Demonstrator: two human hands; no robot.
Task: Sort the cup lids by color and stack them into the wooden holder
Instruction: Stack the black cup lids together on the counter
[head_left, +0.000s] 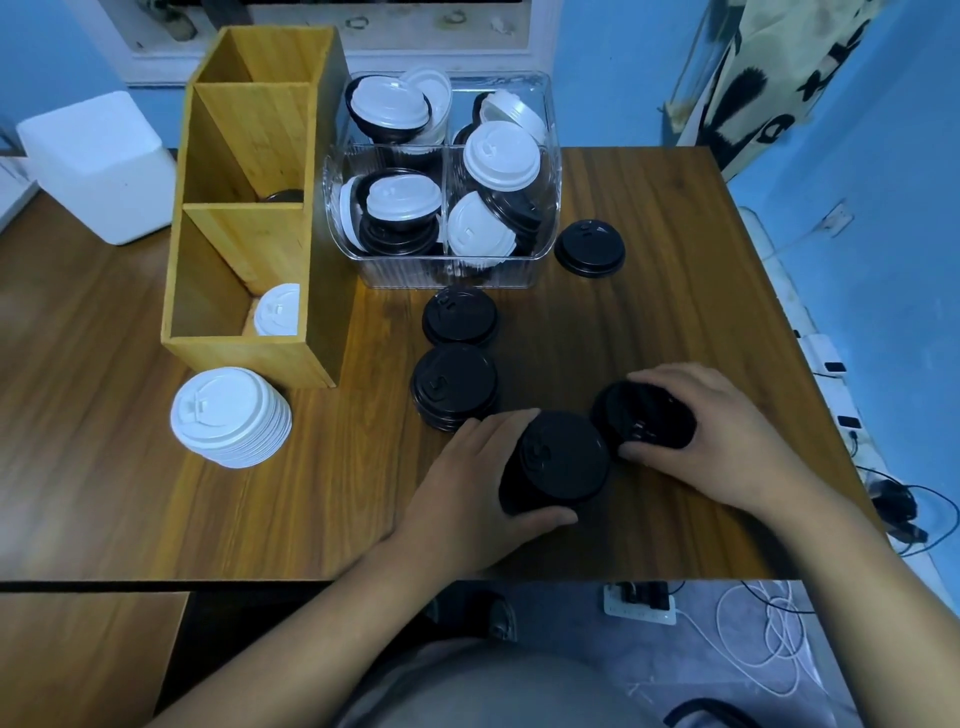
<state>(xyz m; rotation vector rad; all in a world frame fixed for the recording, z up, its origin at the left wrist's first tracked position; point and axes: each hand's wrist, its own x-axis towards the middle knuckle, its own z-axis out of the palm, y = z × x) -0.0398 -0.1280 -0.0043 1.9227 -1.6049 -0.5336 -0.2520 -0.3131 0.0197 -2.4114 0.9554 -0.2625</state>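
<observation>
My left hand (470, 499) grips a stack of black lids (556, 460) near the table's front, fingers and thumb curled round it. Beside it my right hand (727, 441) holds another black lid stack (644, 413). More black lids lie on the table: a stack (454, 384), a lid (460, 314) and a single lid (589, 249). A stack of white lids (228, 415) stands in front of the wooden holder (244, 358). The holder's near compartment holds a white lid (278, 309); the middle one shows a dark lid (283, 196).
A clear plastic bin (447, 270) with mixed black and white lids stands behind the loose lids. A white box (98, 161) sits at the far left. The table's right edge (810, 364) drops to cables and power strips on the floor.
</observation>
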